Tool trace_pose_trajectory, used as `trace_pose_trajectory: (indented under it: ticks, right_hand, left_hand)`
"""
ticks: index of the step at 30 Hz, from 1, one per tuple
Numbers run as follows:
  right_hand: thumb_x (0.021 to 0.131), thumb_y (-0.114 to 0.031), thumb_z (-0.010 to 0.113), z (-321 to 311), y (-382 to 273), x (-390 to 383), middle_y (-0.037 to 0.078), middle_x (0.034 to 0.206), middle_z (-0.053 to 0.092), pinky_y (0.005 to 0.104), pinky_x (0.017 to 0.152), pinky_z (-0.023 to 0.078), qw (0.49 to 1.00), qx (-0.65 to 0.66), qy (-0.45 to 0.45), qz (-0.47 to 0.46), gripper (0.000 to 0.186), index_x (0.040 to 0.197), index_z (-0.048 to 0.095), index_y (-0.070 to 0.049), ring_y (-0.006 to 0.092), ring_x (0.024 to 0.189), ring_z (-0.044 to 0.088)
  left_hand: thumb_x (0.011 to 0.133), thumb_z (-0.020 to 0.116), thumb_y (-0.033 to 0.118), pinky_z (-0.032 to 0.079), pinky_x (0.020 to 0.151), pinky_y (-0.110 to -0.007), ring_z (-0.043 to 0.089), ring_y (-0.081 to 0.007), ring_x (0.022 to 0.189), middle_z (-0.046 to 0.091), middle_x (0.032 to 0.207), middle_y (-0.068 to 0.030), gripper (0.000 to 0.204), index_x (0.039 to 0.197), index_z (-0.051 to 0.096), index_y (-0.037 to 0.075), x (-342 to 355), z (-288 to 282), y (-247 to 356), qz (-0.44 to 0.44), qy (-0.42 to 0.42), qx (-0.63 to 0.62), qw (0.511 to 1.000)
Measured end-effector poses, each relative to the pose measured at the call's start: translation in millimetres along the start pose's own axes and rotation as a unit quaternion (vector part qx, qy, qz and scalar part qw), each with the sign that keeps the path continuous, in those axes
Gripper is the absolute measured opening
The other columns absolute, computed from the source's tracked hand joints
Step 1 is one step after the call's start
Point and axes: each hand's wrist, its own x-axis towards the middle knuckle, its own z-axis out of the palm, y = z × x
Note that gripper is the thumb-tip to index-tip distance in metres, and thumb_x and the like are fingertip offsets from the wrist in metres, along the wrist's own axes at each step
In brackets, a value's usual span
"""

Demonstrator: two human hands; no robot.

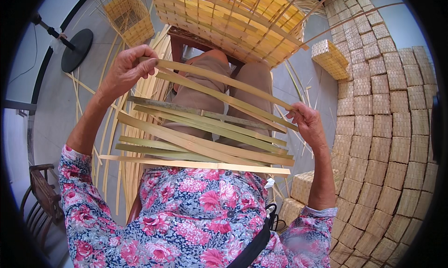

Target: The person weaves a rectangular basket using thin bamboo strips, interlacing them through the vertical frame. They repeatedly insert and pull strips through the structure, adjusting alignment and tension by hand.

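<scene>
My left hand grips the left end of a long pale bamboo strip, and my right hand pinches its other end, so it slants over my thighs. A second, greener strip runs just below it toward my right hand; I cannot tell if it is also held. Several more loose strips, pale, green and greyish, lie crosswise on my lap below both hands.
A large woven basket with upright stakes stands beyond my knees. Smaller baskets sit either side, with bundled strips on the floor to the left, a black round base, a wooden chair and stacked woven pieces at right.
</scene>
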Motion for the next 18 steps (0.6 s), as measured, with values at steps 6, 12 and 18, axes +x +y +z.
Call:
trace_pose_trajectory:
  ticks: [6, 12, 18]
  right_hand:
    - [0.096, 0.000, 0.057, -0.3, 8.0, -3.7, 0.007, 0.077, 0.067, 0.0292, 0.066, 0.050, 1.000, 0.010, 0.013, -0.003, 0.009, 0.102, 0.064, -0.001, 0.0128, 0.071, 0.061]
    - [0.102, -0.001, 0.051, -10.5, 13.8, -7.7, 0.003, 0.085, 0.066, 0.0256, 0.070, 0.051, 0.999, -0.002, 0.044, -0.029, 0.013, 0.101, 0.064, 0.001, 0.0099, 0.079, 0.062]
    - [0.102, -0.003, 0.053, -7.2, 26.7, -9.2, 0.004, 0.087, 0.067, 0.0267, 0.070, 0.053, 0.997, 0.059, 0.054, -0.007, 0.013, 0.102, 0.066, 0.000, 0.0106, 0.080, 0.064]
  left_hand:
    - [0.104, 0.060, 0.020, 0.047, 0.065, -0.020, 0.055, -0.0034, 0.071, 0.062, 0.078, 0.0022, 0.020, 0.101, 0.066, 0.002, -3.5, -2.2, -4.5, -0.003, -0.001, 0.007, 1.000]
    - [0.106, 0.057, 0.018, 0.050, 0.067, -0.020, 0.059, -0.0038, 0.072, 0.064, 0.080, 0.0014, 0.018, 0.104, 0.064, 0.001, 13.9, 1.1, 4.5, 0.017, 0.021, -0.038, 0.999]
    - [0.104, 0.060, 0.016, 0.051, 0.065, -0.019, 0.060, -0.0036, 0.071, 0.067, 0.079, 0.0018, 0.014, 0.101, 0.067, 0.004, 23.9, 6.3, 13.5, 0.012, 0.057, -0.131, 0.990]
